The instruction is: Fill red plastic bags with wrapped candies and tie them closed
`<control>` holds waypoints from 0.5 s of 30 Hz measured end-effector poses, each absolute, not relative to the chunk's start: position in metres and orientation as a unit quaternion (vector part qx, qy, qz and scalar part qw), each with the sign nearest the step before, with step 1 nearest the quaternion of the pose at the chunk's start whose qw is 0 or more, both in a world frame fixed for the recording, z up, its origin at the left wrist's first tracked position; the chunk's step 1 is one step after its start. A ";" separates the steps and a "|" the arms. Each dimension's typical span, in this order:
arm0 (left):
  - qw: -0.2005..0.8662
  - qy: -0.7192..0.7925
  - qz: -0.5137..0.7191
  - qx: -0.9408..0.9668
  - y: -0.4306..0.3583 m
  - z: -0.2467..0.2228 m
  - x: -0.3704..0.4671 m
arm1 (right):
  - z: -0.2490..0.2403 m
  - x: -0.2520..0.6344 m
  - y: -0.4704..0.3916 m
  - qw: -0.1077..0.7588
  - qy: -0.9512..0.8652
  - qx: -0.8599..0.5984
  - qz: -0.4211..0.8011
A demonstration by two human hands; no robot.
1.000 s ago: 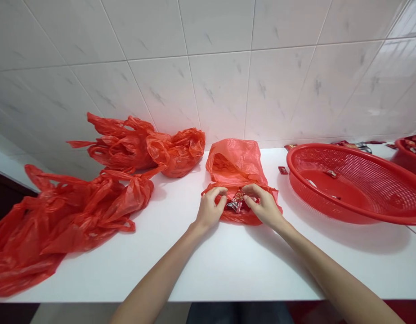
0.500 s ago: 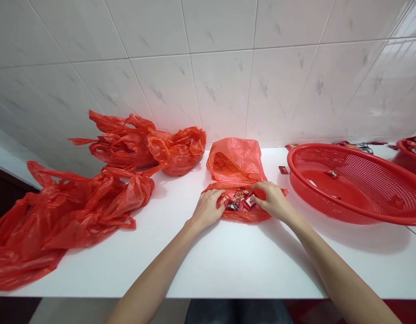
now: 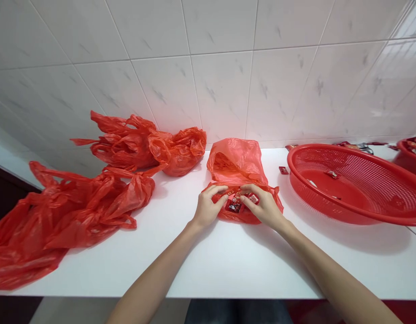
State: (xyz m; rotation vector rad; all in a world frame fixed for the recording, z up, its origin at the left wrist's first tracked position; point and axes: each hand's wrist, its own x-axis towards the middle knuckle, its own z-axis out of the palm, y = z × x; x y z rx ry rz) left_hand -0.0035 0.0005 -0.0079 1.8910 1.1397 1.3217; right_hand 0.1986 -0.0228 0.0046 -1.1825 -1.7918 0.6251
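Observation:
A thin red plastic bag [image 3: 239,218] lies on the white table with its mouth open toward me. Small wrapped candies [image 3: 234,205], mostly red with one dark wrapper, show inside it. My left hand [image 3: 208,208] is at the left side of the mouth, thumb and fingers closed on the bag's far rim. From the right, my right hand [image 3: 262,207] holds the same rim, its fingers curled over the edge and its thumb above the candies. Just behind, touching this bag, lies another flattened red bag [image 3: 239,155].
Several tied, filled red bags [image 3: 93,207] stand at left and more [image 3: 181,153] along the tiled wall. To the right is a large red colander [image 3: 349,216] with a few candies in it. One loose candy [image 3: 283,170] lies beside it. Another basket [image 3: 406,157] is at far right.
My hands have moved closer together over the bag's mouth, the right one shifting left. The rim is drawn inward and covers more of the candies.

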 end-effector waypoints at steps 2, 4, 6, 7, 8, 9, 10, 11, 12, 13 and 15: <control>0.375 0.410 0.514 0.654 -0.002 -0.006 0.000 | 0.005 0.192 -0.026 0.463 -0.690 -0.460 0.313; 0.448 0.399 0.518 0.610 -0.004 -0.005 0.003 | 0.006 0.188 -0.028 0.486 -0.661 -0.438 0.368; 0.492 0.389 0.516 0.583 -0.005 -0.004 0.005 | 0.008 0.187 -0.028 0.502 -0.632 -0.416 0.419; 0.506 0.384 0.514 0.576 -0.006 -0.003 0.006 | 0.009 0.187 -0.028 0.506 -0.619 -0.408 0.442; 0.517 0.380 0.512 0.571 -0.007 -0.002 0.006 | 0.010 0.188 -0.029 0.507 -0.606 -0.404 0.461; 0.526 0.375 0.510 0.568 -0.009 -0.001 0.007 | 0.011 0.189 -0.029 0.509 -0.594 -0.401 0.477; 0.534 0.369 0.504 0.569 -0.010 0.001 0.008 | 0.013 0.189 -0.030 0.511 -0.583 -0.399 0.489; 0.541 0.362 0.496 0.574 -0.011 0.003 0.008 | 0.014 0.190 -0.031 0.512 -0.574 -0.397 0.500; 0.548 0.354 0.483 0.584 -0.013 0.006 0.009 | 0.015 0.190 -0.032 0.514 -0.566 -0.394 0.510; 0.554 0.347 0.468 0.595 -0.014 0.008 0.009 | 0.017 0.190 -0.033 0.516 -0.559 -0.390 0.519; 0.558 0.338 0.442 0.616 -0.017 0.013 0.010 | 0.019 0.190 -0.034 0.516 -0.548 -0.381 0.536</control>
